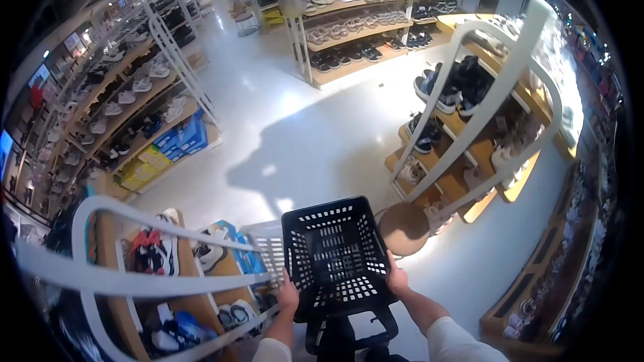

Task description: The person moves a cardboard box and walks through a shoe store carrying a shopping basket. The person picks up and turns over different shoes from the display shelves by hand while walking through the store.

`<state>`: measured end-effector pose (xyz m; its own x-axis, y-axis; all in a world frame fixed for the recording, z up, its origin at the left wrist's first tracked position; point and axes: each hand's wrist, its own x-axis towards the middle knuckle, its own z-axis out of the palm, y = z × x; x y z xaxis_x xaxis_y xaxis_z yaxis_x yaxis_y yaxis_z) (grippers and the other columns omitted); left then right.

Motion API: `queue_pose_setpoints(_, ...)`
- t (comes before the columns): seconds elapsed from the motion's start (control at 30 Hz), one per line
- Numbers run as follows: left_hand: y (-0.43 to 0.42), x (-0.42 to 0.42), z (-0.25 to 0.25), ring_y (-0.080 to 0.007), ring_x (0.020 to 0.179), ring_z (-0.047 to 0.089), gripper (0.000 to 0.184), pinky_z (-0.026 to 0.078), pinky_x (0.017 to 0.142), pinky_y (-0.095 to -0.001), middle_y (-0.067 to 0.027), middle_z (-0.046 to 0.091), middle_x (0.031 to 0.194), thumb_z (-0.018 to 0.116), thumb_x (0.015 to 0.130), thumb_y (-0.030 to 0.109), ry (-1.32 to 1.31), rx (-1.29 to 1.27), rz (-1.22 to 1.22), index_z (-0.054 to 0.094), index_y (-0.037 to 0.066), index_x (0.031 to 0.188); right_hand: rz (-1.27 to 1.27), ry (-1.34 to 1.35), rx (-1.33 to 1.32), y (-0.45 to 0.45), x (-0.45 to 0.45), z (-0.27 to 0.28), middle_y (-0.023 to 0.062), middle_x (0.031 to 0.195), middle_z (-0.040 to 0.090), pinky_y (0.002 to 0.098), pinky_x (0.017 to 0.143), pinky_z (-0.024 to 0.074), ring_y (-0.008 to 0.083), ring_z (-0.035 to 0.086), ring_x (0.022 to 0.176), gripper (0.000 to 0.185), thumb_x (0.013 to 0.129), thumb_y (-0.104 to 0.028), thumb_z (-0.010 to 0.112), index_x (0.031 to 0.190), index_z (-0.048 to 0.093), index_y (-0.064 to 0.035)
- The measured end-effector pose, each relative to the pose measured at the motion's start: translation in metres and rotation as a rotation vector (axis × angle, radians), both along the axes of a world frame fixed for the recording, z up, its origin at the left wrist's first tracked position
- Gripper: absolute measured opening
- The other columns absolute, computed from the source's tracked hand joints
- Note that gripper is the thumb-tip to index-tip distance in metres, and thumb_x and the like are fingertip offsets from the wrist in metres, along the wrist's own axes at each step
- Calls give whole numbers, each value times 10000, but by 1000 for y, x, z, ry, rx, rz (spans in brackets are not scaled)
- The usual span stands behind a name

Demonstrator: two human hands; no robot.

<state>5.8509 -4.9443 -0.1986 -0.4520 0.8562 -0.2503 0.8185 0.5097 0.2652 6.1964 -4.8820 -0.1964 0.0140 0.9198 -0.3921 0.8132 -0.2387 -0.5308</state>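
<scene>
A black plastic shopping basket [335, 289] with slotted walls is in front of my body, and I look down into it; nothing shows inside. My left hand [288, 293] grips its left side near the rim, fingers mostly hidden behind the wall. On the opposite side, my right hand [396, 276] is closed around the rim. The basket's black handle [386, 322] hangs folded down at the near end, by my legs.
A shoe rack with white rails [154, 286] stands close on my left. To the right are a round brown stool [404, 228] and another tiered shoe rack [469, 161]. Shoe shelves [359, 37] line the back, beyond the pale floor [302, 134]. Blue boxes [182, 137] sit on the left shelving.
</scene>
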Motion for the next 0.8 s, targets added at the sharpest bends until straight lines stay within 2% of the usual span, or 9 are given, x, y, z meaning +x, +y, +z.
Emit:
queue_pose_setpoints(0.1, 71, -37, -9, -386, 761, 616, 647, 484, 700, -484, -204, 625, 833, 486, 888, 170, -165, -18, 11, 148, 208, 1439, -5, -85, -27, 68, -29, 1, 239, 710, 606, 517, 677, 478, 428, 594, 663, 724, 848, -135, 468, 1437, 97, -335)
queue_pose_setpoints(0.13, 94, -45, -9, -385, 769, 615, 645, 476, 699, -486, -202, 625, 855, 486, 885, 160, -34, -68, -29, 155, 201, 1438, -37, -18, -14, 88, -38, 2, 261, 736, 607, 526, 706, 483, 441, 598, 697, 751, 838, -139, 477, 1437, 76, -348)
queue_pose_setpoints(0.27, 179, -77, -7, -380, 771, 615, 624, 478, 682, -491, -196, 623, 870, 492, 881, 157, -105, 43, -44, 189, 189, 1426, -50, -93, -81, 165, -69, 10, 288, 794, 610, 534, 725, 479, 439, 610, 757, 760, 833, -133, 483, 1436, 80, -358)
queue_pose_setpoints(0.43, 265, -111, 6, -366, 756, 616, 628, 491, 669, -471, -183, 621, 871, 512, 870, 148, -77, -20, -46, 206, 167, 1418, -70, -70, -72, 250, -106, 15, 281, 817, 613, 526, 741, 480, 447, 607, 763, 724, 846, -147, 482, 1431, 109, -352)
queue_pose_setpoints(0.53, 354, -144, 1, -356, 750, 621, 647, 494, 664, -465, -182, 619, 869, 529, 861, 149, -38, 38, -58, 198, 149, 1417, -84, -91, -135, 344, -133, 8, 286, 886, 608, 536, 789, 457, 437, 598, 851, 678, 860, -179, 471, 1427, 138, -345)
queue_pose_setpoints(0.57, 374, -153, -8, -354, 746, 623, 660, 494, 658, -462, -185, 619, 866, 539, 855, 149, -23, 64, -74, 193, 141, 1417, -79, -65, -131, 367, -143, 25, 281, 910, 606, 531, 810, 450, 442, 591, 868, 678, 857, -182, 470, 1427, 138, -339)
queue_pose_setpoints(0.63, 422, -167, 2, -357, 720, 621, 657, 491, 649, -467, -183, 618, 844, 542, 847, 136, -79, 86, -49, 210, 133, 1414, -60, -48, -127, 418, -157, 12, 272, 935, 606, 522, 810, 456, 441, 593, 868, 682, 856, -167, 461, 1429, 132, -336)
queue_pose_setpoints(0.73, 479, -192, -13, -360, 683, 618, 676, 486, 626, -467, -181, 618, 793, 566, 827, 188, -30, 167, -75, 230, 118, 1410, -63, 73, -155, 493, -182, 30, 264, 951, 606, 515, 805, 459, 436, 597, 863, 680, 858, -146, 445, 1434, 129, -323)
queue_pose_setpoints(0.8, 517, -211, -30, -364, 673, 613, 698, 473, 602, -473, -199, 616, 784, 554, 817, 227, -67, 193, -41, 217, 110, 1417, -26, 100, -2, 545, -195, 13, 266, 953, 606, 508, 796, 463, 431, 601, 861, 670, 862, -145, 439, 1434, 135, -314)
